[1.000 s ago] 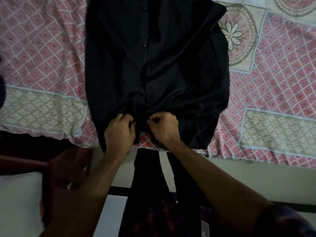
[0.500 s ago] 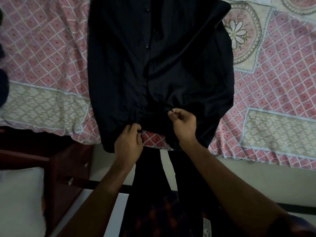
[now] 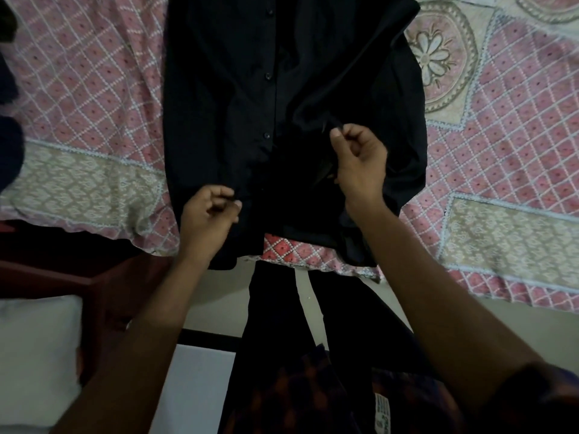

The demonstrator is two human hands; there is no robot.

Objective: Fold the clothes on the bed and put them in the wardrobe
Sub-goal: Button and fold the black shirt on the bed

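A black button-up shirt (image 3: pixel 238 98) lies front-up on the bed, its hem hanging over the near edge. My left hand (image 3: pixel 208 219) pinches the left front panel near the hem, fingers curled. My right hand (image 3: pixel 357 161) pinches the edge of the right front panel and holds it lifted off the bed, so the cloth bunches below the lowest visible button. The shirt's collar end is cut off at the top of the view.
The bed wears a pink and beige patterned cover (image 3: pixel 87 89). More dark clothing (image 3: pixel 7 120) lies at the left edge. A dark wooden side table (image 3: pixel 103 286) and a white cushion (image 3: pixel 34 355) stand at lower left. Pale floor (image 3: pixel 213 311) runs below the bed edge.
My right hand has risen and moved away from the bed edge, lifting the right panel. My left hand stayed near the hem, and the two hands have drawn apart.
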